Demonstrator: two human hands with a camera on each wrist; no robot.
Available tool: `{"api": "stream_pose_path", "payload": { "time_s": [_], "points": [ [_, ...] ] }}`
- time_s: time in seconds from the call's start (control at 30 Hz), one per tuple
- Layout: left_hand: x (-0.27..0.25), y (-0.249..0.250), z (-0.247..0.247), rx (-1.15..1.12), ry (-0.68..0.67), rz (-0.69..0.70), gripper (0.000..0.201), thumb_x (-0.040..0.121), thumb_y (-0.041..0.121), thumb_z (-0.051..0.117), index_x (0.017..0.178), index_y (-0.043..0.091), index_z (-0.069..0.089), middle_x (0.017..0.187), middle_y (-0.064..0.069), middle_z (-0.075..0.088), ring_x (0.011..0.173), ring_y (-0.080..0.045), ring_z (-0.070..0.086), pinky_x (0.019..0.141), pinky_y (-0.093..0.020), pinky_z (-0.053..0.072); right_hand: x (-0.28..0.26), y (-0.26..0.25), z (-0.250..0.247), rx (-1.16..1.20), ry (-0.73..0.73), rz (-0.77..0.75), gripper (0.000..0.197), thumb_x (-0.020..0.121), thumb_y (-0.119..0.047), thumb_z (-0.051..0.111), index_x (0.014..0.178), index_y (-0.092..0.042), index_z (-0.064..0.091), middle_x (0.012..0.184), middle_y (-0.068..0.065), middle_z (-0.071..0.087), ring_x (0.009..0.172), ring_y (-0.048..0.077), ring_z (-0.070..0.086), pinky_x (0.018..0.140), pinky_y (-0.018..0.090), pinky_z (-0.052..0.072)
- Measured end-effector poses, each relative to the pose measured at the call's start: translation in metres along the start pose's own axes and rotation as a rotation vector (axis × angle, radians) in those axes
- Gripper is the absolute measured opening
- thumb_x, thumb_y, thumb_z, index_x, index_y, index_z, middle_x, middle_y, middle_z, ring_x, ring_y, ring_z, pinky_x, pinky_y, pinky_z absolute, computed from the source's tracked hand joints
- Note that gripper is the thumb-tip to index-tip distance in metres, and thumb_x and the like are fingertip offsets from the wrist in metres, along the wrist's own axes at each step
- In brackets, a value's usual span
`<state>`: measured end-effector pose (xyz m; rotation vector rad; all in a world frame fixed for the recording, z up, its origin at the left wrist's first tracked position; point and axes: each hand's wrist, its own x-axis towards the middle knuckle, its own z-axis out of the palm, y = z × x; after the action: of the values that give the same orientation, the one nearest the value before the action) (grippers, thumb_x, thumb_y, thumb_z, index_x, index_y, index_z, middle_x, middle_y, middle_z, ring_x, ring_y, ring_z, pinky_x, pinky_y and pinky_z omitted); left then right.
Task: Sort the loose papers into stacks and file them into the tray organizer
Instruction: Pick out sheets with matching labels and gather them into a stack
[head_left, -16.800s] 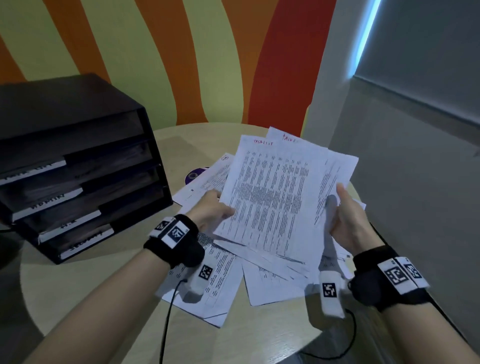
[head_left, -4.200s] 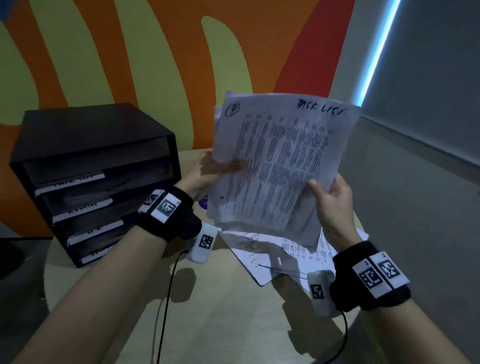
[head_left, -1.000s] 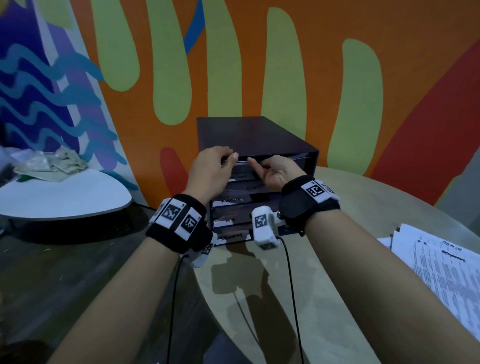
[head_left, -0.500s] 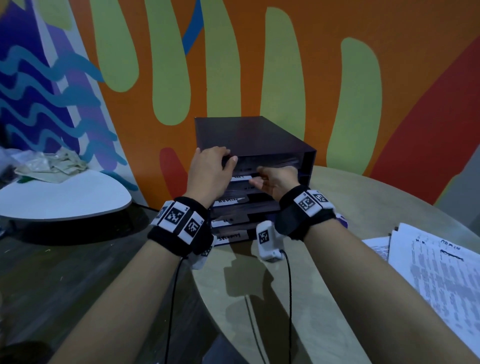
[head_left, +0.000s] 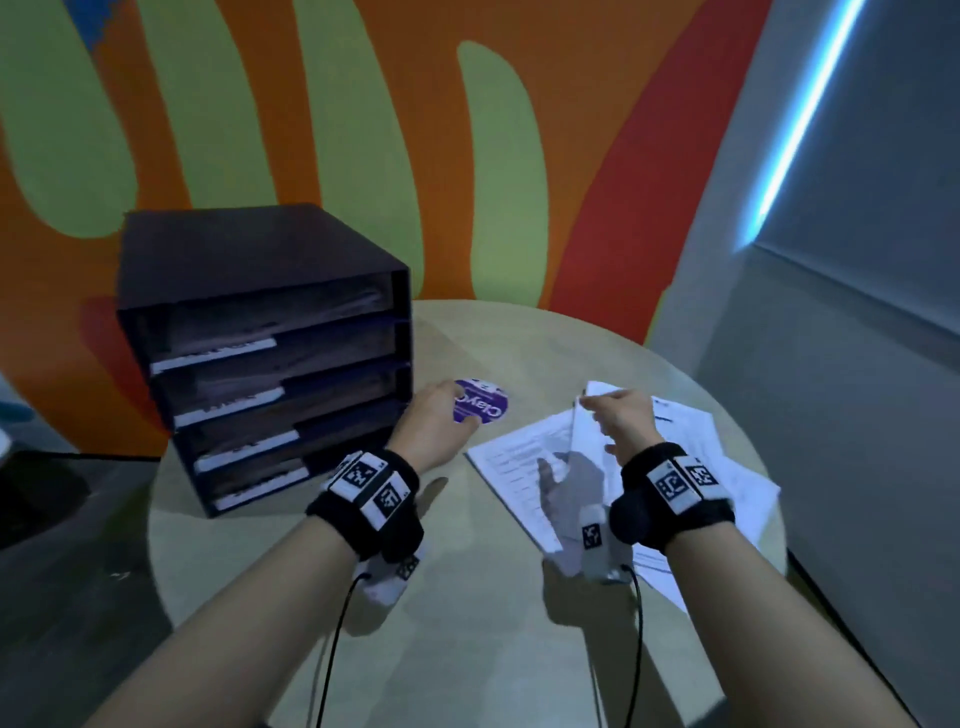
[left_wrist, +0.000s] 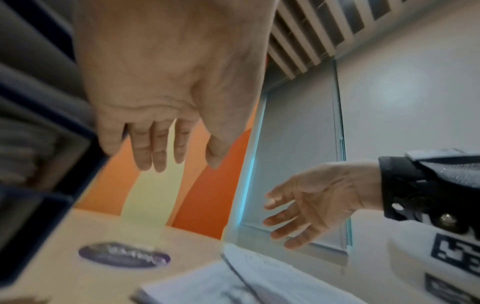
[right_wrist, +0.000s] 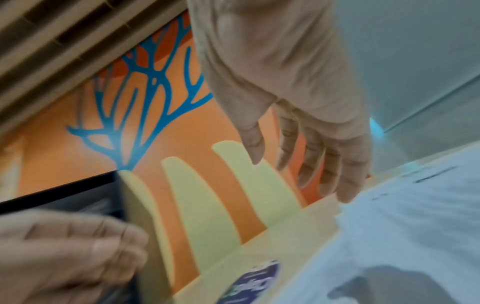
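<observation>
The black tray organizer (head_left: 260, 260) stands at the table's back left, with paper in each of its labelled shelves. A loose pile of printed papers (head_left: 519, 467) lies on the right side of the table. My right hand (head_left: 608, 410) hovers just over the pile's far edge; in the right wrist view its fingers (right_wrist: 345, 185) are straight and hold nothing. My left hand (head_left: 441, 410) is in the air between the organizer and the pile, above a purple sticker, with relaxed, empty fingers (left_wrist: 158, 156). One sheet's edge looks slightly raised near my right fingertips; blur hides any contact.
A round purple sticker (head_left: 483, 410) is stuck to the round beige table (head_left: 467, 623) right of the organizer. A painted orange and green wall stands behind, and a grey wall with a light strip to the right. The table edge runs close behind the papers.
Both hands have left the organizer's upper shelves and swung right. The left is now over the sticker and the right over the paper pile. The view has turned right.
</observation>
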<state>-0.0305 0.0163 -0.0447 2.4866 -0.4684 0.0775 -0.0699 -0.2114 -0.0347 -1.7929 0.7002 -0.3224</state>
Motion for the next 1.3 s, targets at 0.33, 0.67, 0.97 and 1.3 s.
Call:
{"api": "stream_pose_path", "payload": {
  "time_s": [0.33,0.67,0.97,1.3],
  "points": [
    [0.04,0.021,0.092,0.329,-0.395,0.038,0.095,0.086,0.054,0.062,0.154,0.015,0.008,0.161,-0.014,0.008,0.148,-0.032,0.011,0.117,-0.049,0.022,0.051,0.102,-0.106,-0.581,0.082,0.36,0.058,0.06,-0.037,0.086,0.101,-0.004,0.062,0.117,0.019,0.061,0.11,0.037,0.056,0.083,0.039,0.051],
    [0.036,0.022,0.079,0.506,-0.573,-0.031,0.073,0.076,0.054,0.074,0.126,0.008,0.047,0.132,-0.011,0.039,0.125,-0.03,0.041,0.102,-0.043,0.043,0.007,0.088,-0.09,-0.912,-0.242,0.123,0.04,0.069,-0.034,0.083,0.093,-0.01,0.061,0.096,0.009,0.065,0.095,0.028,0.062,0.077,0.035,0.054],
    [0.001,0.005,0.034,0.415,-0.687,-0.136,0.038,0.086,0.04,0.071,0.075,0.007,0.056,0.071,0.0,0.055,0.063,-0.017,0.052,0.053,-0.025,0.031,-0.041,0.092,-0.056,-0.986,-0.38,-0.014,0.043,0.071,-0.024,0.076,0.108,-0.011,0.056,0.114,0.009,0.056,0.104,0.028,0.058,0.074,0.028,0.049],
    [0.017,-0.008,0.061,0.094,-0.423,-0.126,0.097,0.064,0.031,0.088,0.142,0.012,0.033,0.141,-0.008,0.043,0.131,-0.03,0.042,0.104,-0.047,0.043,-0.04,0.093,-0.048,-1.051,-0.385,-0.026,0.071,0.064,-0.036,0.085,0.122,-0.013,0.05,0.127,0.01,0.047,0.12,0.034,0.047,0.092,0.037,0.048]
  ]
}}
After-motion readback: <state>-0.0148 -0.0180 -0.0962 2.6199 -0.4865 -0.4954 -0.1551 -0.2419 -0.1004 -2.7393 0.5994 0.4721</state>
